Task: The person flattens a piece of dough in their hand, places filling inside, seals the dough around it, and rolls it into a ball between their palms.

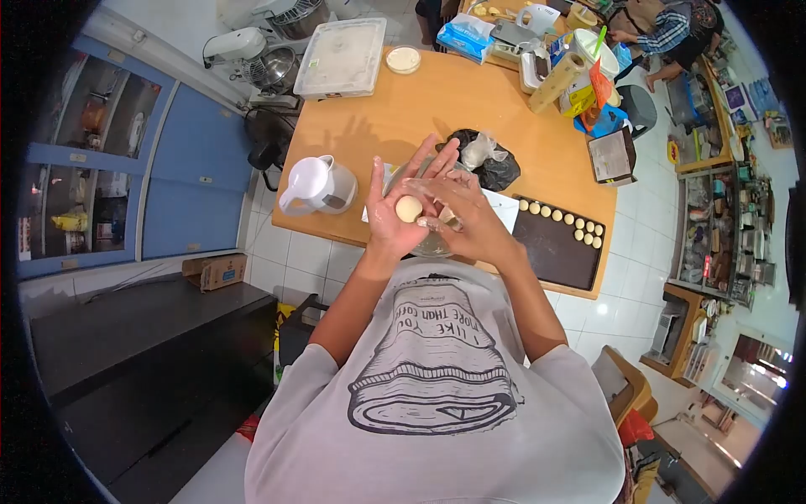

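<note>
**A pale ball on the open palm**

Head view: the left hand (pixel 389 212) lies spread, palm up, a pale ball (pixel 409 208) resting on it above a bowl (pixel 433 247). The right hand (pixel 468 220) curls close beside it (whether it grips anything, I cannot tell). This looks like shaping; the next move probably calls for light, even pressure, then a spot on the dark tray (pixel 550 256) with its similar balls (pixel 557 215).

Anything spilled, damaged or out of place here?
Nothing really stands out: no clear spill or damage visible. A pale ball rests on the left hand, others line the dark tray. The crumpled black bag looks untidy, but likely just clutter.
</note>
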The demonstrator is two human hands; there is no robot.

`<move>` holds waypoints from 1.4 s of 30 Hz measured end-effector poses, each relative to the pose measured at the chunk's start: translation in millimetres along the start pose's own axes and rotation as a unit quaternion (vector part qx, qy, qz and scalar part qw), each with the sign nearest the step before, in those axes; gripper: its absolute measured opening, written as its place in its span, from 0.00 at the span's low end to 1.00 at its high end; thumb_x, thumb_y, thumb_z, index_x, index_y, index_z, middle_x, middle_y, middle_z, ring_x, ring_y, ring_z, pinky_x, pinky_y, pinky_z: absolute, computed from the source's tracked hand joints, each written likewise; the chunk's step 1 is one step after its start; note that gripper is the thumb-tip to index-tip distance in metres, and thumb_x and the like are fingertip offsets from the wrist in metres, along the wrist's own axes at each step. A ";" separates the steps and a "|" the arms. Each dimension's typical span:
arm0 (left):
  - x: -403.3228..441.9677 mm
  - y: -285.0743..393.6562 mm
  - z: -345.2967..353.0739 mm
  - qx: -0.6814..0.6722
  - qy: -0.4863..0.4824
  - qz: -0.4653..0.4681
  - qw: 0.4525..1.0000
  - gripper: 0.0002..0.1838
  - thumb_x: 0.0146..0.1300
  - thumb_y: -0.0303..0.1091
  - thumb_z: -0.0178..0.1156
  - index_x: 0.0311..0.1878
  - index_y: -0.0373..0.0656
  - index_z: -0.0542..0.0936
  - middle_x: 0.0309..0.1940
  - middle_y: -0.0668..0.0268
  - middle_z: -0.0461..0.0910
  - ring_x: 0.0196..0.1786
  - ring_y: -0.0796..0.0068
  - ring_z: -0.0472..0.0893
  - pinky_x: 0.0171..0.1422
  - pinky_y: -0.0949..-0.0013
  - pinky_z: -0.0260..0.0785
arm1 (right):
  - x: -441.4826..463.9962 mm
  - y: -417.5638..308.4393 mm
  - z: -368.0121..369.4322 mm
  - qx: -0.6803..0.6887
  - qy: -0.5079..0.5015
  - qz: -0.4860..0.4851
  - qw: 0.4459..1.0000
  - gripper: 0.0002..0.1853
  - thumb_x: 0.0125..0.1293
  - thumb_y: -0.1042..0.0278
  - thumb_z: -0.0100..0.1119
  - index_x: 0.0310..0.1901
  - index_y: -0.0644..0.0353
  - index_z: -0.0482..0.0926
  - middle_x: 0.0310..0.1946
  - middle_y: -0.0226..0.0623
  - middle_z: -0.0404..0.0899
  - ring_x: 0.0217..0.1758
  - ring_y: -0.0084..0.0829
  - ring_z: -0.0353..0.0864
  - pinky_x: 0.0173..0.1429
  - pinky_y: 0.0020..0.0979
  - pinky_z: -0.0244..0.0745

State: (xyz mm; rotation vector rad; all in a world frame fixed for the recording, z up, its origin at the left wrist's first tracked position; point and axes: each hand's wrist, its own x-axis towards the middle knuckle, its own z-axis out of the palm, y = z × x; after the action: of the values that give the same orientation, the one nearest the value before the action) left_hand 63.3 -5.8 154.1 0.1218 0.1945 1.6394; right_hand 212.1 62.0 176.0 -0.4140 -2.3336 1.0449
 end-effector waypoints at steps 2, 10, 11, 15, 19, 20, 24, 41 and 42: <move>-2.7 0.2 1.0 -0.003 0.011 0.000 1.000 0.50 0.78 0.75 0.36 0.88 0.45 0.54 0.88 0.51 0.52 0.90 0.56 0.50 0.91 0.50 0.45 | 2.7 1.7 -1.4 0.059 0.032 0.017 0.998 0.27 0.67 0.74 0.70 0.68 0.58 0.80 0.64 0.42 0.85 0.71 0.48 0.79 0.82 0.50 0.57; 1.7 -20.2 -11.3 0.141 0.049 0.055 0.987 0.47 0.81 0.72 0.35 0.89 0.46 0.52 0.89 0.61 0.52 0.89 0.61 0.54 0.91 0.54 0.44 | 25.1 1.5 63.7 -0.039 0.181 0.136 0.973 0.32 0.80 0.63 0.50 0.81 0.65 0.63 0.83 0.54 0.60 0.89 0.57 0.51 0.88 0.65 0.30; 4.2 -23.6 -22.3 0.165 0.067 0.069 0.982 0.47 0.81 0.72 0.34 0.89 0.46 0.51 0.89 0.61 0.52 0.88 0.61 0.55 0.91 0.54 0.44 | 27.4 3.2 70.1 -0.106 0.183 0.162 0.964 0.33 0.80 0.63 0.49 0.82 0.66 0.59 0.85 0.56 0.56 0.90 0.58 0.47 0.88 0.67 0.29; 0.4 -15.4 13.2 0.089 0.013 0.078 0.993 0.44 0.82 0.72 0.34 0.90 0.55 0.51 0.90 0.64 0.51 0.90 0.62 0.49 0.91 0.54 0.41 | 33.0 -0.8 68.7 -0.084 0.163 0.126 0.975 0.36 0.79 0.65 0.50 0.84 0.67 0.55 0.86 0.56 0.51 0.90 0.60 0.44 0.86 0.71 0.29; -2.7 -30.6 -11.8 0.141 0.009 0.061 0.988 0.44 0.81 0.72 0.34 0.90 0.56 0.50 0.90 0.66 0.50 0.91 0.63 0.48 0.91 0.54 0.40 | 28.6 -1.5 52.5 -0.077 0.060 0.011 0.995 0.35 0.80 0.62 0.49 0.84 0.62 0.56 0.86 0.54 0.52 0.90 0.62 0.45 0.86 0.71 0.27; -3.9 -29.8 -15.4 0.140 0.010 0.061 0.988 0.44 0.81 0.72 0.34 0.90 0.57 0.50 0.90 0.66 0.50 0.91 0.63 0.48 0.91 0.54 0.40 | 28.8 -0.8 46.4 -0.062 0.025 -0.012 0.998 0.35 0.80 0.60 0.48 0.84 0.61 0.57 0.86 0.54 0.51 0.90 0.63 0.45 0.86 0.71 0.25; -1.8 -14.0 -1.1 0.098 0.004 0.066 0.993 0.43 0.81 0.72 0.34 0.90 0.58 0.50 0.90 0.68 0.49 0.91 0.63 0.47 0.91 0.55 0.39 | 26.8 2.7 43.4 -0.032 0.025 -0.054 0.998 0.35 0.77 0.64 0.52 0.84 0.59 0.59 0.86 0.53 0.53 0.89 0.63 0.47 0.87 0.70 0.29; 7.2 -18.0 -21.6 0.066 0.032 0.093 0.993 0.46 0.80 0.73 0.36 0.90 0.55 0.50 0.90 0.63 0.49 0.90 0.65 0.50 0.90 0.58 0.43 | 31.3 21.8 50.2 -0.044 0.067 -0.049 0.996 0.32 0.79 0.60 0.47 0.82 0.59 0.65 0.84 0.49 0.60 0.90 0.55 0.48 0.88 0.67 0.25; 7.3 -17.1 -21.2 0.074 0.035 0.090 0.993 0.46 0.79 0.74 0.35 0.90 0.55 0.50 0.90 0.63 0.48 0.90 0.64 0.49 0.91 0.56 0.41 | 30.8 19.1 49.2 -0.048 0.063 -0.045 0.996 0.32 0.79 0.60 0.47 0.82 0.59 0.65 0.84 0.49 0.60 0.90 0.55 0.49 0.88 0.67 0.25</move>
State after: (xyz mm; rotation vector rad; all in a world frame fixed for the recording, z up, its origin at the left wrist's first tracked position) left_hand 75.3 1.5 129.6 0.1995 0.3689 1.8105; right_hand 159.3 60.2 145.3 -0.3951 -2.2729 0.8420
